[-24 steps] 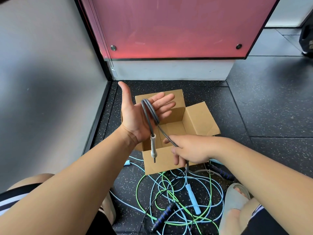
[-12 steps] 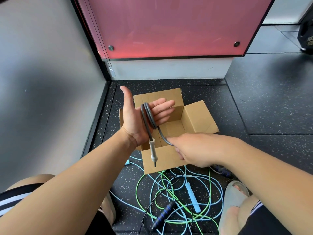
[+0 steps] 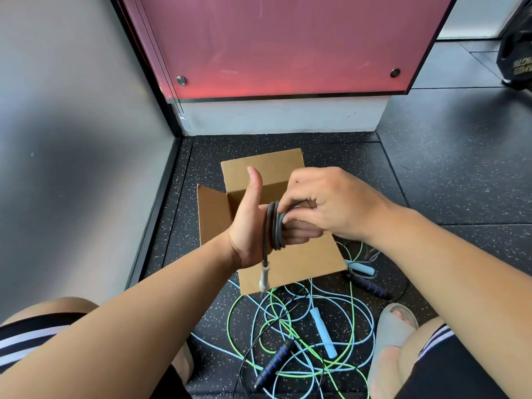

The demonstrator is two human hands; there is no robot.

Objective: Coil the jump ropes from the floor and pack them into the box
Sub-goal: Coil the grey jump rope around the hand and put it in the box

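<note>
right hand [image 3: 331, 203] risen, pinching grey rope [image 3: 275, 227] | left hand [image 3: 247, 226] flat, rope-wound | box [image 3: 305, 263] interior mostly hidden

Floor [image 3: 460, 174]: black speckled rubber tiles, seams showing. Open cardboard box [image 3: 302, 263] sits on it mid-scene, flaps out. Just near of the box, a tangle of green rope [image 3: 229, 321] and lt-blue rope [image 3: 373, 326], w/ a lt-blue handle [image 3: 322, 332] and black handle w/ blue rings [image 3: 275, 361]. Right of box: 2nd lt-blue handle [image 3: 361, 267], 2nd black handle [image 3: 370, 286]. Grey sandal [image 3: 388, 326] near right. Black bag [image 3: 518, 53] far right.
</note>
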